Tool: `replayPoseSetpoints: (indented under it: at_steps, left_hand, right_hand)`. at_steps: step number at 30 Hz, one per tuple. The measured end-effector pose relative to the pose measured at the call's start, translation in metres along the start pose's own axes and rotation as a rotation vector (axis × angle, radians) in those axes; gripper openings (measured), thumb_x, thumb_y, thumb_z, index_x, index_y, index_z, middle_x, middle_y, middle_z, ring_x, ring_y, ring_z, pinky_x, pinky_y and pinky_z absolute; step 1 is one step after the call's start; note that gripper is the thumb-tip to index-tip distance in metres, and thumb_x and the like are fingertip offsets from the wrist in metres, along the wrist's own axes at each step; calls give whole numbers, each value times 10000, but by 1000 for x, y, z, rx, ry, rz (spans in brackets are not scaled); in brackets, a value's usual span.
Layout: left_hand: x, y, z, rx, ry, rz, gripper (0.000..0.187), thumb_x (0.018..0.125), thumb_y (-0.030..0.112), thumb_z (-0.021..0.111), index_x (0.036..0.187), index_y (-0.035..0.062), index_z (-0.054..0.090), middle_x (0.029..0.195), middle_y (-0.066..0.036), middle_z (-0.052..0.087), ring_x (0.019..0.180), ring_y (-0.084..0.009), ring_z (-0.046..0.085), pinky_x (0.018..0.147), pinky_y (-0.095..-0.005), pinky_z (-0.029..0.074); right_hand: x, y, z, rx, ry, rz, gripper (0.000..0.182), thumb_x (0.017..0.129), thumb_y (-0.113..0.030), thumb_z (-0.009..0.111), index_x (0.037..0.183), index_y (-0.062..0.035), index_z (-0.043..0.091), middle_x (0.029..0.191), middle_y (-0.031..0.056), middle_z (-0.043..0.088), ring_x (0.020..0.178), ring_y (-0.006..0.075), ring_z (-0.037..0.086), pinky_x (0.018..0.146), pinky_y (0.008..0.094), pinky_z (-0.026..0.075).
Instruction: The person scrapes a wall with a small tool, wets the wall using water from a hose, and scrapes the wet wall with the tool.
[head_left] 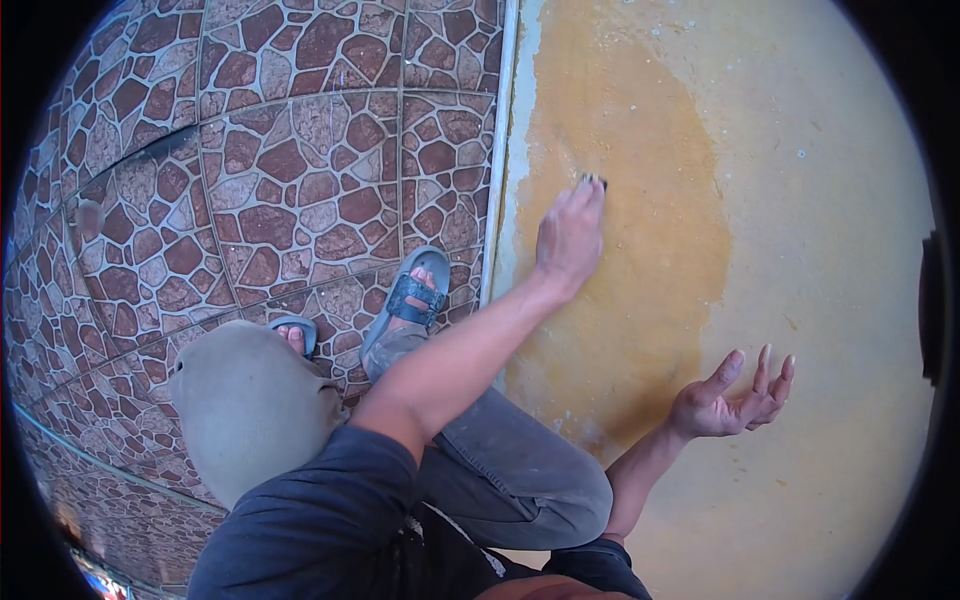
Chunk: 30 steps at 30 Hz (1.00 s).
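Note:
My left hand (572, 240) is closed at the fingertips and reaches onto a yellow painted surface (830, 260). Pinched in it is a small dark piece (596, 182), mostly hidden by the fingers; its kind I cannot tell. The fingers press at a darker, wet-looking orange patch (655, 180) with small specks on it. Lower and to the right, my right hand (735, 398) is held over the paler part of the surface, its fingers apart and slightly bent, with nothing in it.
A pale strip (498, 150) borders the yellow surface on its left. Beyond it lies a floor of brown stone-pattern tiles (300, 155), where my feet rest in grey sandals (417, 290). My bent knees (250, 410) are under and beside my left arm.

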<state>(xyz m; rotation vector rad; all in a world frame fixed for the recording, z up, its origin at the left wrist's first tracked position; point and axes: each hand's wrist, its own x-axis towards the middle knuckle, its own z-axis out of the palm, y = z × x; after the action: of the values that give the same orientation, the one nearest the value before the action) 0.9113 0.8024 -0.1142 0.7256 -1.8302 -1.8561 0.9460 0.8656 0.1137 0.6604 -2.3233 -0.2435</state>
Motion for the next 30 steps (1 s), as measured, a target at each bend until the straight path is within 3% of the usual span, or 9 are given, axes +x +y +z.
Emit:
replayPoseSetpoints:
  at_steps: [1,3,7,9,13,15,19,24,30]
  left_hand:
    - [-2,0,1,2,2,7,195,856,-30,532,1014,-75,638,895,-186,619,836,-364,609,743,-438,506]
    - [-9,-3,3,6,-72,5,197,840,-37,532,1006,-72,633,901,-190,622,856,-374,615,756,-447,506]
    - [39,-9,5,20,8,9,209,834,-38,534,1015,-78,631,902,-191,624,868,-378,616,761,-449,506]
    - [55,-10,8,41,47,-3,199,840,-36,531,1004,-78,635,902,-192,624,865,-380,615,762,-447,506]
    - [23,0,8,-7,88,34,176,845,-28,535,971,-72,649,886,-188,624,851,-375,615,759,-450,502]
    - [20,1,8,-40,28,47,175,849,-26,535,970,-62,655,877,-180,624,831,-367,613,748,-450,499]
    - [47,-9,10,-3,71,101,173,859,-20,537,977,-61,656,865,-174,618,817,-359,610,734,-446,496]
    - [40,1,7,46,58,70,138,869,-3,540,938,-47,651,891,-173,614,841,-358,614,742,-445,500]
    - [55,-11,4,79,60,76,159,885,1,514,983,-38,634,910,-184,612,860,-370,614,751,-468,499]
  right_hand:
    - [2,-1,4,2,6,3,383,909,-170,683,1223,24,580,1363,151,473,1165,265,568,1050,414,425]
    - [3,-4,10,194,121,111,329,908,-210,684,1149,11,656,1368,130,498,1278,254,437,1094,415,342]
    - [3,-1,5,-2,56,77,330,903,-208,690,1147,11,657,1364,128,501,1274,261,438,1092,413,352]
    - [2,-3,1,-69,-48,-21,404,896,-169,698,1227,28,579,1356,148,480,1158,271,570,1037,409,448]
    - [1,-1,6,-68,-65,-49,402,896,-149,694,1238,24,571,1358,142,477,1160,272,568,1044,414,455]
    - [0,-5,16,310,98,113,320,903,-167,689,1172,0,642,1351,126,511,1253,272,466,1101,427,357]
    - [0,-7,15,373,114,136,268,906,-179,688,1124,-23,679,1342,122,527,1302,273,388,1127,430,296]
    - [-8,4,-1,95,-64,-32,308,897,-220,702,1135,-27,673,1348,114,528,1306,264,388,1116,439,308]
    - [-5,-2,4,143,2,21,314,879,-246,717,1119,-47,688,1353,107,538,1300,269,400,1112,449,287]
